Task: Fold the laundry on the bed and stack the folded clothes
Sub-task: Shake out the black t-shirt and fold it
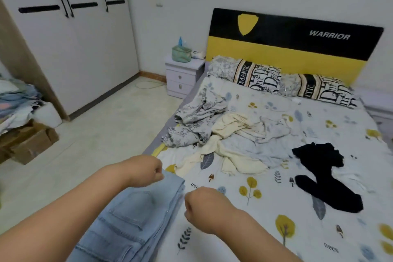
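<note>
Head-height view, angled down across the bed (276, 176).

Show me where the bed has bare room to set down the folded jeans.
Bare sheet lies right of the jeans, between the right hand and the black garment. Another strip runs below the pillows. The middle is crowded with the crumpled clothes pile.

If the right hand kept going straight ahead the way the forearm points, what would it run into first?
Probably the cream garment in the unfolded pile on the bed. The right hand, at the edge of the folded jeans, points up the bed; only bare printed sheet lies between. Depth is hard to judge.
</note>
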`<state>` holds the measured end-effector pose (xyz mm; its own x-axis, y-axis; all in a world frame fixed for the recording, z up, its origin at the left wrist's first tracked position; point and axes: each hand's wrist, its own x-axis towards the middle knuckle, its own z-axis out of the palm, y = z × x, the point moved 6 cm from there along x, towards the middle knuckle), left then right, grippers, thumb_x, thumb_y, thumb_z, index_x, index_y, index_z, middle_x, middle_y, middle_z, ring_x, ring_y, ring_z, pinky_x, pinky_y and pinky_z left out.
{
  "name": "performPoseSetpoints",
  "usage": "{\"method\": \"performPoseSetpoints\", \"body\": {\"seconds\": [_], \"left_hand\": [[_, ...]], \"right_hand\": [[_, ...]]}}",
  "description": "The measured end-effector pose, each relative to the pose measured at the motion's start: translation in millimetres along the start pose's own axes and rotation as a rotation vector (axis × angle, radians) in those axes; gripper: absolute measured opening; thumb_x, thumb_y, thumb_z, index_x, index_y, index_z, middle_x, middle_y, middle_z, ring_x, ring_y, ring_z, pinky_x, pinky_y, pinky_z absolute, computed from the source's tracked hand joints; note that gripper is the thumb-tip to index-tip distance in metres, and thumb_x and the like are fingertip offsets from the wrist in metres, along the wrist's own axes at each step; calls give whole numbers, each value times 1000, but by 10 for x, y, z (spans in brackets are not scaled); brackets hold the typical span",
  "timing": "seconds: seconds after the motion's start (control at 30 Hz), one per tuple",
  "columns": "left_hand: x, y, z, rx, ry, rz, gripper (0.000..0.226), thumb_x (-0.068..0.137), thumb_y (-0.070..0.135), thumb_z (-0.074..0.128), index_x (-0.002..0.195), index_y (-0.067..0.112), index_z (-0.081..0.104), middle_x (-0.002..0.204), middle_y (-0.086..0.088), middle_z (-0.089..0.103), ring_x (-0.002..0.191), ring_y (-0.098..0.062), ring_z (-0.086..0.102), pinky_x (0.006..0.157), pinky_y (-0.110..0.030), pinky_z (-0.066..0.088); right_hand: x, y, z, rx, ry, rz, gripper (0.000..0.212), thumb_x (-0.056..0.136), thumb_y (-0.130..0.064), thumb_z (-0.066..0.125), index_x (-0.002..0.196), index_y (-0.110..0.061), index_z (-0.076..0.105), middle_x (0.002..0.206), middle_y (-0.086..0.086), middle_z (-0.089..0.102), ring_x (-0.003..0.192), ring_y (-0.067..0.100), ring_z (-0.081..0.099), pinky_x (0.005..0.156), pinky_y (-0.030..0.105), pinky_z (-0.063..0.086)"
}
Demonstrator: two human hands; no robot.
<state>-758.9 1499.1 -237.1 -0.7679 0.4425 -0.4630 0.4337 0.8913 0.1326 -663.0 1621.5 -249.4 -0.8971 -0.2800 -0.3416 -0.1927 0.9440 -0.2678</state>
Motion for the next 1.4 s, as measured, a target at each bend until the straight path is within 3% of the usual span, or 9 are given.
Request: {"method": "performPoseSetpoints", "body": {"seconds": [0.13, 0.23, 0.33, 0.5, 0.63, 0.8, 0.97, 1.17, 1.4], "left_hand": [[-39, 576, -235, 26, 26, 90, 26, 96, 39, 44, 106, 19, 58, 99, 0, 56, 86, -14, 46, 75, -24, 36], [-75, 1033, -369, 49, 40, 168, 18, 95, 40, 45, 94, 24, 54, 87, 6, 49, 83, -14, 47, 73, -25, 37], [-107, 1520, -478, 93, 61, 236, 17, 95, 39, 45, 82, 28, 46, 75, 11, 46, 78, -13, 46, 69, -26, 35], [-92, 2424, -605, 102, 104, 337, 16, 96, 39, 45, 85, 28, 48, 76, 12, 46, 70, -7, 44, 59, -21, 34], [-12, 3170, -604, 54, 81, 391, 14, 96, 40, 44, 90, 29, 50, 81, 13, 48, 74, -8, 48, 63, -23, 40], [201, 3922, -517, 14, 75, 415, 14, 96, 39, 44, 91, 27, 51, 85, 9, 50, 74, -8, 46, 61, -21, 35], [528, 4441, -333, 10, 81, 389, 19, 96, 36, 44, 100, 23, 57, 88, 8, 51, 82, -12, 48, 67, -22, 36], [1025, 4707, -118, -30, 65, 361, 23, 96, 31, 43, 102, 18, 60, 92, 6, 54, 78, -11, 48, 60, -14, 35], [1890, 4861, 98, 7, 130, 353, 12, 96, 29, 40, 89, 27, 50, 83, 11, 50, 79, -10, 49, 62, -18, 35]], "right_hand": [[-448, 332, -280, 19, 9, 109, 22, 95, -20, 45, 106, -5, 58, 113, 15, 58, 88, 25, 46, 60, 23, 35], [-819, 594, -460, 25, 40, 155, 21, 95, -22, 45, 101, -7, 57, 104, 15, 57, 84, 24, 42, 54, 21, 27], [-1190, 914, -612, 40, 79, 208, 25, 95, -24, 46, 108, -6, 58, 114, 15, 58, 97, 30, 51, 67, 29, 40], [-1819, 1545, -746, 78, 74, 337, 29, 95, -27, 46, 109, -5, 60, 113, 14, 60, 103, 30, 56, 74, 32, 42], [-2319, 2108, -821, 80, 58, 421, 31, 95, -27, 46, 113, -6, 60, 116, 12, 59, 105, 28, 56, 78, 32, 44], [-2786, 2843, -849, 93, 48, 484, 28, 94, -23, 46, 106, -3, 61, 101, 13, 61, 83, 23, 51, 66, 31, 40], [-3063, 3546, -815, 136, 21, 530, 14, 93, -23, 47, 86, -12, 53, 88, 4, 50, 79, 23, 46, 58, 29, 36], [-3003, 4331, -695, 128, 9, 597, 27, 93, -19, 45, 67, -16, 39, 74, 0, 43, 66, 19, 42, 53, 25, 30], [-2709, 5224, -383, 211, 14, 715, 22, 93, -18, 44, 72, -15, 43, 76, 0, 44, 66, 16, 40, 51, 21, 27]]}}
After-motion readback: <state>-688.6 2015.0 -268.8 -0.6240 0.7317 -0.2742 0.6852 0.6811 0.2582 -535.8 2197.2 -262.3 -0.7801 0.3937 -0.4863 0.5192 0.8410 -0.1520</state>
